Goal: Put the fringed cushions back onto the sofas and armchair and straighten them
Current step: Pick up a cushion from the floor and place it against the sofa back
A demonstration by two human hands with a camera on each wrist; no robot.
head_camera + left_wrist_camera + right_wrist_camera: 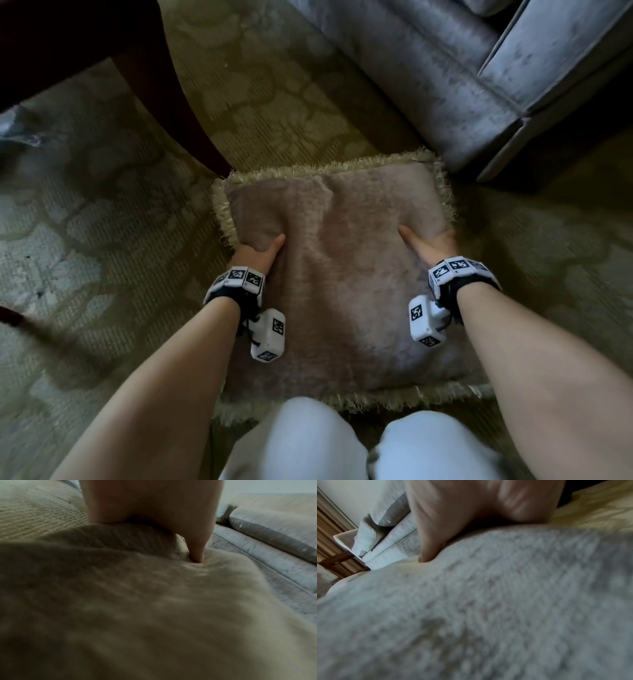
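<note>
Cushion: I have the fringed cushion [342,274] lying flat on the patterned carpet [102,222], just in front of my knees [308,442], its far corner almost touching the base of the grey velvet sofa [479,102].

Left hand: my left hand [255,255] grips the cushion's left edge. The thumb lies on top and digs into the plush, which the left wrist view shows as a dent. The other fingers wrap under the edge, out of sight.

Right hand: my right hand [433,245] grips the right edge the same way, thumb on top pressing the pile and the fingers curled round the side.

Key relation: the cushion sits squarely between both hands, each about equally far up its side. It is roughly square, so no long axis matters. The sofa lies ahead and to the right, so I judge the lift goes up and forward-right, with the right hand leading.

Hidden: the cushion's near edge is partly covered by my knees. The sofa seat is cut off at the top of the head view, so I cannot see the landing spot. Both wrist views are blurred and mostly filled with plush.

Nearby: a dark wooden furniture leg [178,113] stands just left of the cushion's far corner.
</note>
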